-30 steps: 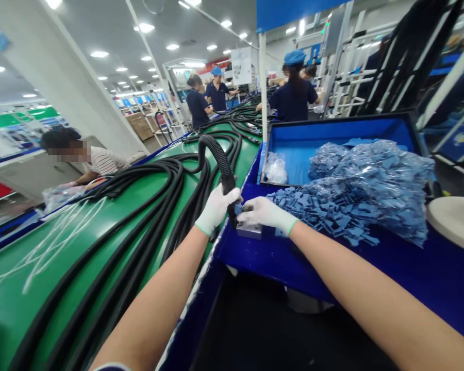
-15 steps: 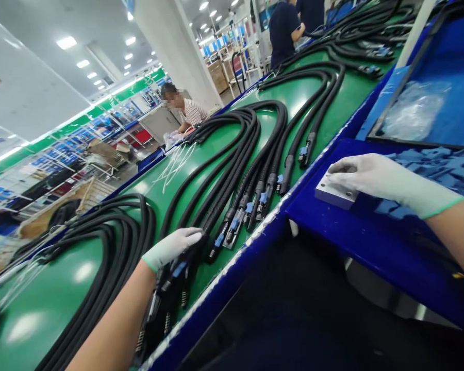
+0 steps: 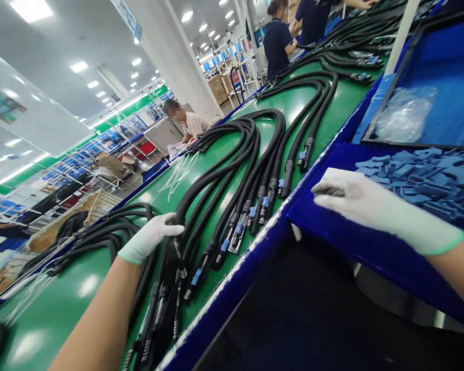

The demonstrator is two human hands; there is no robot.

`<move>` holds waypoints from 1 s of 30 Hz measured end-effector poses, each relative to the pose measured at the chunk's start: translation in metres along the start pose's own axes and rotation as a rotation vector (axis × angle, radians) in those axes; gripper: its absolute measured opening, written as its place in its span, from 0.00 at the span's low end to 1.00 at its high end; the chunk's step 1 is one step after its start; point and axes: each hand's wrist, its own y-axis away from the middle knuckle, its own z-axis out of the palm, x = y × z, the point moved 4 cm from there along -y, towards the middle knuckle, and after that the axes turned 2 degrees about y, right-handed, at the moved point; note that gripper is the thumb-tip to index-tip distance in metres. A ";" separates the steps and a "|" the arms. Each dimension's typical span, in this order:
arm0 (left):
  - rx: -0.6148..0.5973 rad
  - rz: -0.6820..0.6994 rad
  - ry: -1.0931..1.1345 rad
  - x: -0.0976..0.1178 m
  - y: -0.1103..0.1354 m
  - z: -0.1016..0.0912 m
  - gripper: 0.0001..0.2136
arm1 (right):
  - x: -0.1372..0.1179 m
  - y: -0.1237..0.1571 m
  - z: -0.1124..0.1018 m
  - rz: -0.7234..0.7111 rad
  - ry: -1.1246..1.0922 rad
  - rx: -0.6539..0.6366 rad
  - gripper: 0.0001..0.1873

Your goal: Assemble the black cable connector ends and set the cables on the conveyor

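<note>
My left hand [image 3: 150, 238], in a white glove, lies with fingers stretched out on a bundle of black corrugated hoses [image 3: 232, 170] on the green conveyor belt [image 3: 81, 288]. The hose ends near it carry blue clips and metal springs [image 3: 237, 226]. My right hand [image 3: 367, 201], also gloved, rests flat and open on the blue bench top [image 3: 332, 242], with something dark and partly hidden under its fingertips. A heap of small blue plastic pieces [image 3: 421, 178] lies just beyond that hand.
A blue tray [image 3: 441, 77] with a clear plastic bag [image 3: 404, 116] stands behind the heap. More hose bundles run up the belt. A person in a striped shirt [image 3: 191, 123] works across the belt; people in dark blue [image 3: 278, 38] stand further along.
My left hand let go of the hose it held upright at the bench and moved onto the hoses on the belt. My right hand now covers the metal block.
</note>
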 end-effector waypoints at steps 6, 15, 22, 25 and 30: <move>0.273 0.298 0.236 0.109 0.014 0.012 0.18 | -0.088 0.039 0.084 -0.102 -0.356 -0.225 0.41; 0.497 0.658 0.174 0.218 0.028 0.127 0.23 | -0.069 0.086 0.072 0.117 -0.751 -0.219 0.36; -0.016 1.389 -0.029 0.246 0.037 0.210 0.14 | -0.047 0.153 -0.013 0.189 -0.258 -0.336 0.19; -0.041 1.133 0.101 0.258 0.026 0.224 0.09 | -0.012 0.175 -0.049 0.382 0.332 -0.023 0.19; -0.155 0.680 0.260 0.290 0.009 0.226 0.14 | 0.037 0.187 -0.066 0.527 0.748 0.073 0.02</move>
